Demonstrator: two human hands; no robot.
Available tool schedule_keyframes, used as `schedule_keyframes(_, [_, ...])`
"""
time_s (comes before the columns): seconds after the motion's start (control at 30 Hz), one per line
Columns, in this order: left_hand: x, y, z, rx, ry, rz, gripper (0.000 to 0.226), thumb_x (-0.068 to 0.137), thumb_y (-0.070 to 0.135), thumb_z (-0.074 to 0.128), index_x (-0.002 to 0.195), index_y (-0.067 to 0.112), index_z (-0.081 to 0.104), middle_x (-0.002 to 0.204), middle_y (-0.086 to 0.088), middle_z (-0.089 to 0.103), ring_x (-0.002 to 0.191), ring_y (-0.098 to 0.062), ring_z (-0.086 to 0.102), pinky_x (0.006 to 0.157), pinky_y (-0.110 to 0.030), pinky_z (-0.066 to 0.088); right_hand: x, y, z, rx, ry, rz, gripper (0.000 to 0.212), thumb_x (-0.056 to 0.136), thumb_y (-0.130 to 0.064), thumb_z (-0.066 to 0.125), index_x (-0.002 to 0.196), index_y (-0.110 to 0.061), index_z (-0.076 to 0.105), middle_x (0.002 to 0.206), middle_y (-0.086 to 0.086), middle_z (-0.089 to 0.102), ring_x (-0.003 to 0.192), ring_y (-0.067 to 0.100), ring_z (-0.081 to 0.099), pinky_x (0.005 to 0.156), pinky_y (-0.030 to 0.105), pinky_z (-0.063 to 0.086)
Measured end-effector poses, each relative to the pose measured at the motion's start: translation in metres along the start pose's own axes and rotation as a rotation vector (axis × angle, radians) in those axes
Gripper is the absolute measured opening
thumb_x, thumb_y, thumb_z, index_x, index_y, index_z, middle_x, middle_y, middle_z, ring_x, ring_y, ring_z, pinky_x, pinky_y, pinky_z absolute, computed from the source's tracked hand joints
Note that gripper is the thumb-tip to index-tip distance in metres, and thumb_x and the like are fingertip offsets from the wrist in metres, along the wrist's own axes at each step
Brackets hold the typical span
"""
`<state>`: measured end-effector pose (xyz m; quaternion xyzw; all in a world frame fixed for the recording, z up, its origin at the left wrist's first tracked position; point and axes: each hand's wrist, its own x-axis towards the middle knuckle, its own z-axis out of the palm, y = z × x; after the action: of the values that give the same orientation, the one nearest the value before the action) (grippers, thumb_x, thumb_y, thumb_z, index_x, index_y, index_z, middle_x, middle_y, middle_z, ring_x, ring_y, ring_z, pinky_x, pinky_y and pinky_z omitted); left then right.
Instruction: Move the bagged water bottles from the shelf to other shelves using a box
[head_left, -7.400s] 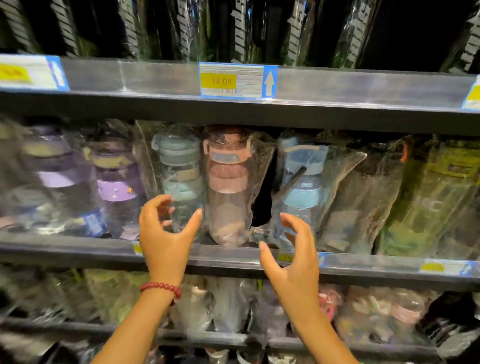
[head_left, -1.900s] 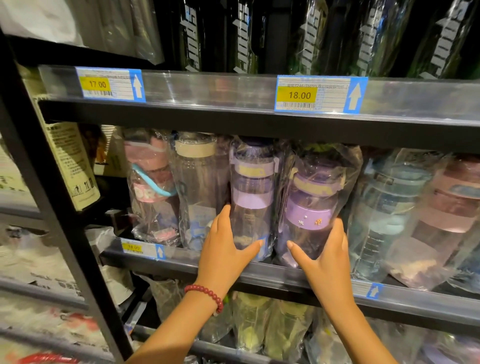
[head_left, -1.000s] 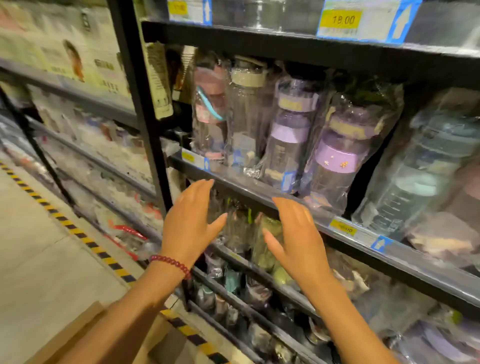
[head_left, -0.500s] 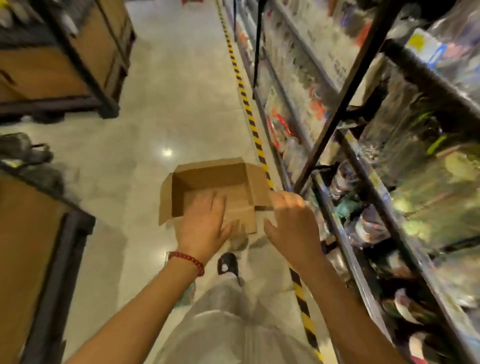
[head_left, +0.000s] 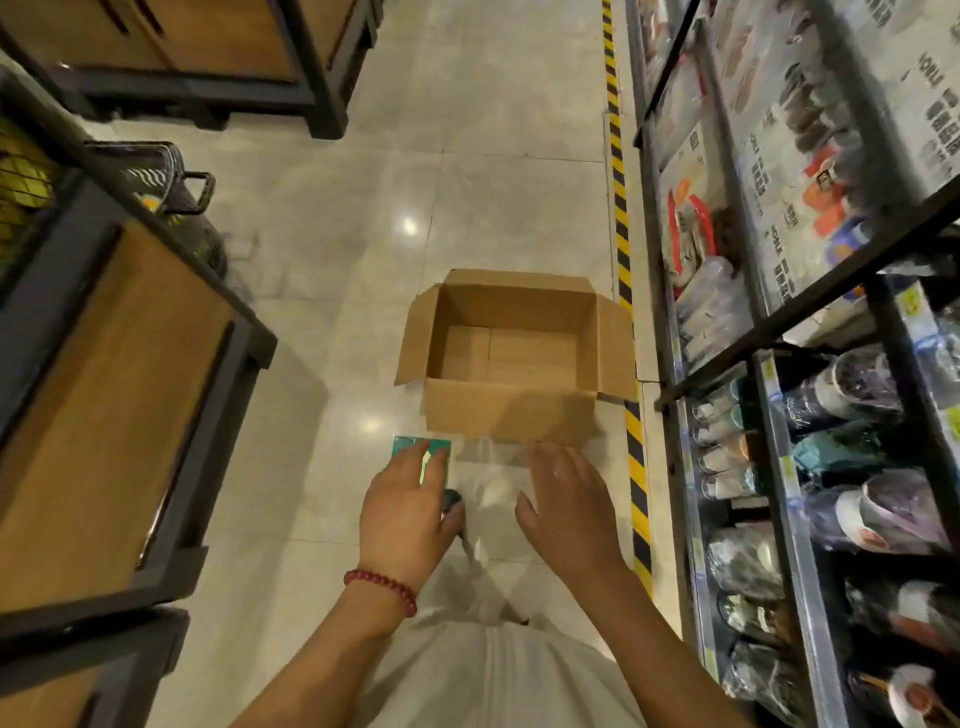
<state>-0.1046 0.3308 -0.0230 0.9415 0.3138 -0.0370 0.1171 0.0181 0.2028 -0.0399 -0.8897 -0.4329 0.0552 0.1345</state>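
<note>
A person in pale trousers is standing in a shop aisle, looking down at an open brown cardboard box (head_left: 511, 358) that is sitting on the glossy beige tiled floor (head_left: 332, 218), its four flaps folded outward and its plain cardboard bottom showing with nothing inside. Both hands are hanging above the floor just short of the box's near wall: the left hand (head_left: 408, 506), with a red beaded bracelet (head_left: 382, 582) circling its wrist, is spreading relaxed fingers and gripping nothing, while the right hand (head_left: 569, 506) is likewise reaching forward with loose, straight fingers, holding nothing. A small green square (head_left: 421, 449) is lying on the tiles under the left fingertips.

The clear-bagged plastic water bottles (head_left: 878, 509), their caps showing purple, teal and white through crinkled wrap, are lying on the lower tiers of the black metal shelving rack (head_left: 789, 467) running along the right side, well apart from the box. A yellow-and-black striped floor tape (head_left: 621, 208) is tracing the rack's foot. Boxed goods on the upper tiers are carrying print too blurred to read; yellow price tags on the rails are also illegible. Wood-panelled display units with black frames (head_left: 119, 379) are flanking the left.
</note>
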Motion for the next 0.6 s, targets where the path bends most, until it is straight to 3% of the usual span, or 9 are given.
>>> schedule_keyframes(0.17, [0.072,-0.034,-0.001,-0.009,-0.043,0.033,0.068,0.047,0.031,0.091,0.106,0.007,0.066,0.108,-0.016,0.067,0.090,-0.031,0.068,0.068,-0.037,0.057,0.056,-0.008,0.027,-0.031,-0.020,0.034,0.056,0.054,-0.023,0.086,0.105,-0.010,0.066,0.093,0.005,0.067,0.080,0.026,0.064,0.065,0.034,0.054])
schedule_keyframes(0.4, [0.192,-0.057,0.033,0.010,-0.055,0.123,0.062,0.046,0.032,0.090,0.099,0.010,0.067,0.089,-0.007,0.069,0.072,-0.024,0.067,0.056,-0.029,0.054,0.150,0.029,0.087,-0.126,-0.028,0.107,0.043,0.051,-0.025,0.085,0.089,-0.014,0.067,0.079,0.000,0.062,0.073,0.022,0.061,0.062,0.033,0.053])
schedule_keyframes(0.5, [0.234,-0.069,0.082,0.015,-0.145,0.084,0.067,0.052,0.033,0.089,0.108,0.008,0.064,0.096,-0.007,0.068,0.078,-0.026,0.066,0.061,-0.032,0.055,0.172,0.062,0.139,-0.111,-0.044,0.173,0.048,0.058,-0.025,0.084,0.100,-0.010,0.065,0.086,0.006,0.063,0.080,0.026,0.063,0.065,0.038,0.056])
schedule_keyframes(0.6, [0.263,-0.078,0.146,0.024,-0.206,0.082,0.071,0.056,0.035,0.088,0.115,0.006,0.061,0.103,-0.011,0.067,0.086,-0.029,0.065,0.067,-0.037,0.055,0.180,0.098,0.201,-0.069,-0.090,0.204,0.061,0.064,-0.023,0.079,0.117,-0.017,0.050,0.100,0.009,0.063,0.093,0.030,0.062,0.072,0.042,0.056])
